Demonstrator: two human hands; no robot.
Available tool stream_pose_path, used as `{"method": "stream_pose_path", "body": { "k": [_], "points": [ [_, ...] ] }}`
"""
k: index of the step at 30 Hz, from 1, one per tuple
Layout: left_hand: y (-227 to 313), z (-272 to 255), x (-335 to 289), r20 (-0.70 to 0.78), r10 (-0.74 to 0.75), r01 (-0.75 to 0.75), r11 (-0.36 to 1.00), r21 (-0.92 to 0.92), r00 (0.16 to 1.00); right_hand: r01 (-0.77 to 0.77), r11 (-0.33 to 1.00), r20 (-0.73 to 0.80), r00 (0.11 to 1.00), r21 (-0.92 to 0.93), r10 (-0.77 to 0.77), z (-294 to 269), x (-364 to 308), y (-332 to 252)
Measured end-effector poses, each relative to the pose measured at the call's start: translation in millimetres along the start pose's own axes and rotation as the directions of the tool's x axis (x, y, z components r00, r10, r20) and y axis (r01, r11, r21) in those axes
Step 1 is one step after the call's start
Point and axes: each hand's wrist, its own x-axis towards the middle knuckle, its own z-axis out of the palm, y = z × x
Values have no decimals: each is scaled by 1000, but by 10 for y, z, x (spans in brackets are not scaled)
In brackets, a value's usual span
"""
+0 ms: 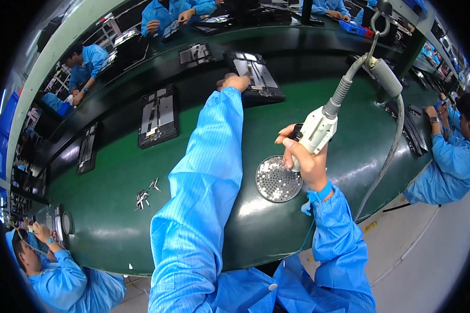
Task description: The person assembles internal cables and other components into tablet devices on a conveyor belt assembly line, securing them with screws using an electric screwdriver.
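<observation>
My left arm stretches far across the green bench, and my left hand (235, 82) is closed at the left edge of an opened tablet (258, 75) with its inner parts bare. Some of those fingers are hidden behind the hand. My right hand (312, 164) is wrapped round a white electric screwdriver (317, 130), which points down and hangs from a metal hook (373, 47). Below its lower end sits a round screw tray (278, 189), full of holes and partly filled with small bright screws. A blue wrist strap circles my right wrist.
More opened tablets (159, 116) lie along the bench at left and far side, one beside the dark conveyor belt (203, 78). A small pile of metal pieces (142, 199) lies left of my left arm. A grey cable (397, 141) loops down at right. Co-workers in blue sit around.
</observation>
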Motion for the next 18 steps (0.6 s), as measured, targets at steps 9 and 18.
{"method": "stream_pose_path", "body": {
  "k": [9,18],
  "points": [
    [-1593,-1083,-1452,-181,338,-344,525,-779,924,92,996,31,995,-19,-91,127,41,-35],
    [-2788,-1266,-3820,-29,218,-200,824,-531,976,111,994,125,986,-18,-108,298,-38,-42]
  ]
}}
